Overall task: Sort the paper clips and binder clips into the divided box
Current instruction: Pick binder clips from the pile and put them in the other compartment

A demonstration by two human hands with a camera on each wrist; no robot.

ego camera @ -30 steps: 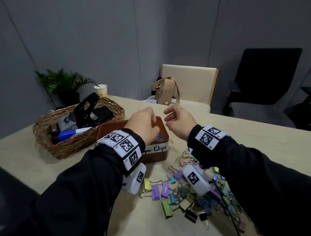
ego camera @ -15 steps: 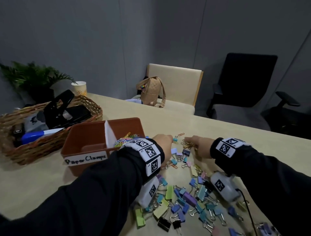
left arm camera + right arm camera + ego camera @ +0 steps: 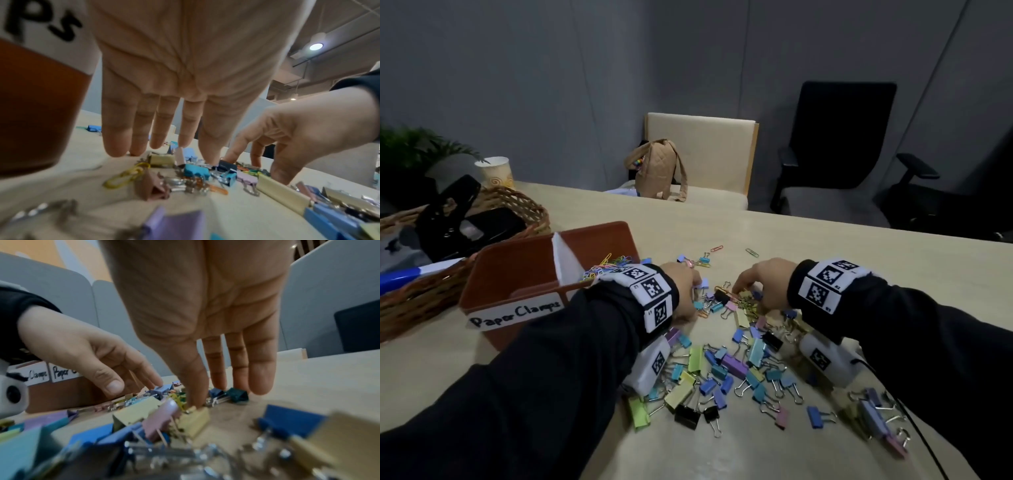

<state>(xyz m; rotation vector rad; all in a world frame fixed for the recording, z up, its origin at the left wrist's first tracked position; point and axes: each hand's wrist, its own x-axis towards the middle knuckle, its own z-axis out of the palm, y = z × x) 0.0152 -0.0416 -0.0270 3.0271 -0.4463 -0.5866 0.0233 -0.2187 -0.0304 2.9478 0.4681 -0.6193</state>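
Observation:
The brown divided box (image 3: 592, 236) stands left of centre, labelled "Paper Clamps" on its near compartment. Coloured paper clips (image 3: 606, 265) lie in its right compartment. A pile of coloured binder clips (image 3: 736, 363) mixed with paper clips covers the table in front of me. My left hand (image 3: 695, 284) reaches down beside the box, its straight fingers (image 3: 160, 146) touching the table at the pile's far edge, near a yellow paper clip (image 3: 125, 175). My right hand (image 3: 743, 287) is close beside it, and its straight fingers (image 3: 259, 382) press down among the clips. Neither hand holds anything.
A wicker basket (image 3: 517, 202) with a black hole punch (image 3: 448, 212) stands at the far left, a paper cup (image 3: 494, 171) behind it. Two loose paper clips (image 3: 716, 248) lie beyond the hands. Across the table are a beige chair with a tan bag (image 3: 657, 168) and a black chair (image 3: 842, 137).
Both hands came down from above the box to the far edge of the clip pile. In the last half second they have stayed there, drawing slightly nearer each other.

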